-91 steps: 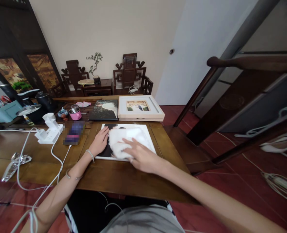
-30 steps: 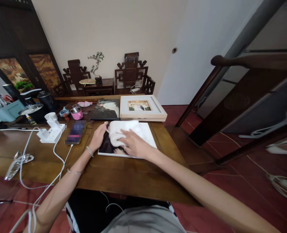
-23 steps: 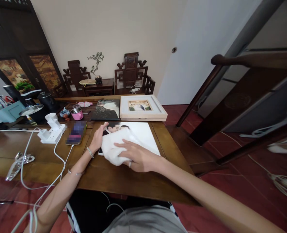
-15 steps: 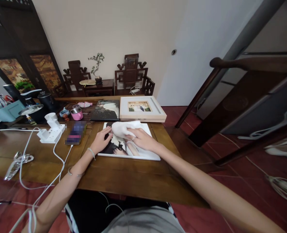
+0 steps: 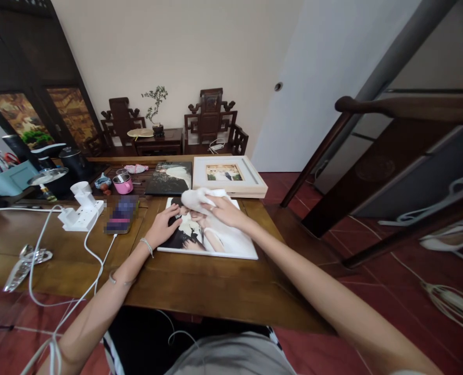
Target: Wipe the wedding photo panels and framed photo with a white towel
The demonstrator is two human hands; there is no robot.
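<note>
A white-edged photo panel (image 5: pixel 226 240) lies flat on the wooden table in front of me. My left hand (image 5: pixel 165 223) rests on its left side, fingers stretched out and spread. My right hand (image 5: pixel 222 209) presses a bunched white cloth (image 5: pixel 195 201) onto the upper part of the panel, fingers closed over it. The cloth and hand hide part of the picture beneath. Just behind the panel lie a dark photo panel (image 5: pixel 169 177) and a pale wooden picture frame (image 5: pixel 230 191) with a small photo in it.
On the left are a white power strip (image 5: pixel 83 214) with cables, a phone (image 5: pixel 121 214), a pink cup (image 5: pixel 122 183) and a silver clip-like object (image 5: pixel 25 265). A dark wooden chair (image 5: pixel 376 156) stands to the right. White cables hang across my left arm.
My right hand has shifted slightly up and back with the cloth, uncovering more of the panel's middle. My left hand stays in place.
</note>
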